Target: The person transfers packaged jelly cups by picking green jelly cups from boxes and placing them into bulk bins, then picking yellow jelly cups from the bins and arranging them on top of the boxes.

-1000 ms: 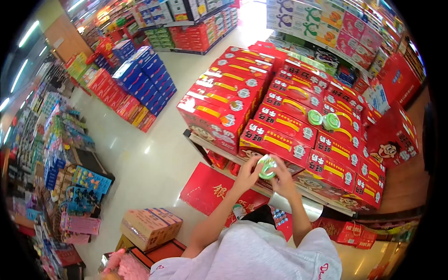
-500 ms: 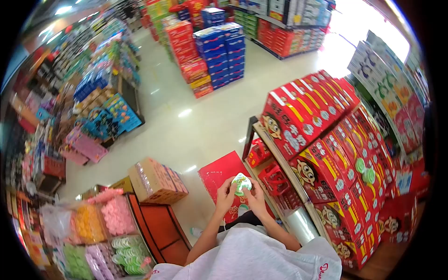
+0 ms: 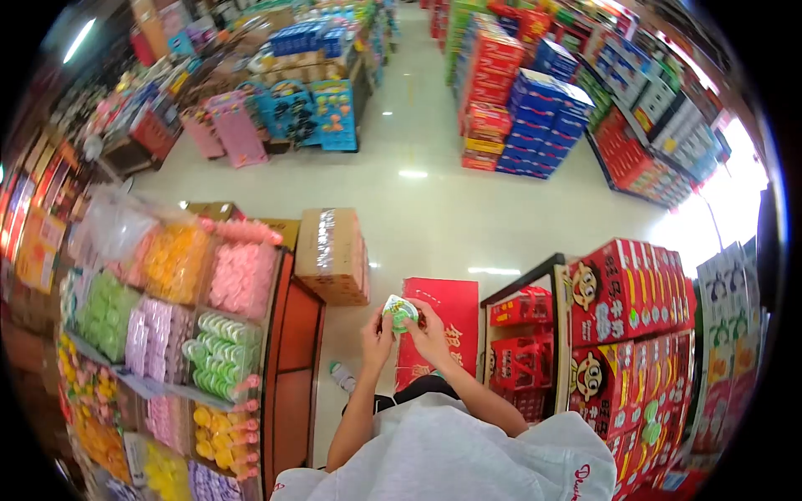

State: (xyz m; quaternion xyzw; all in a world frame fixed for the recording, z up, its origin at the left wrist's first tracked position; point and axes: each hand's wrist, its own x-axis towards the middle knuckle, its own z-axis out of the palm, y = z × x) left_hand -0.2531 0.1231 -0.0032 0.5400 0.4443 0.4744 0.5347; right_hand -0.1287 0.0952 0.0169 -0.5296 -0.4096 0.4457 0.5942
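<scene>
Held in front of my body is a small green jelly cup (image 3: 401, 314) with a shiny printed lid, tilted so the lid faces up. My left hand (image 3: 378, 336) has its fingers closed on the cup's left side. On the opposite side, my right hand (image 3: 429, 336) grips it too, thumb near the lid. Similar green cups (image 3: 220, 355) lie stacked in a clear bin to my left, and a couple more green cups (image 3: 652, 423) rest on red milk cartons at my right.
A candy rack (image 3: 284, 367) with colourful bins stands at left, beside a cardboard box (image 3: 328, 257). On the right is a shelf with red cartons (image 3: 622, 301). A red mat (image 3: 451, 313) lies on the floor. Stacked blue boxes (image 3: 539, 125) stand farther ahead.
My view has turned left, bringing the candy rack further into sight and shifting the red cartons rightward. Both hands still hold the jelly cup, now lower left of the red mat's middle.
</scene>
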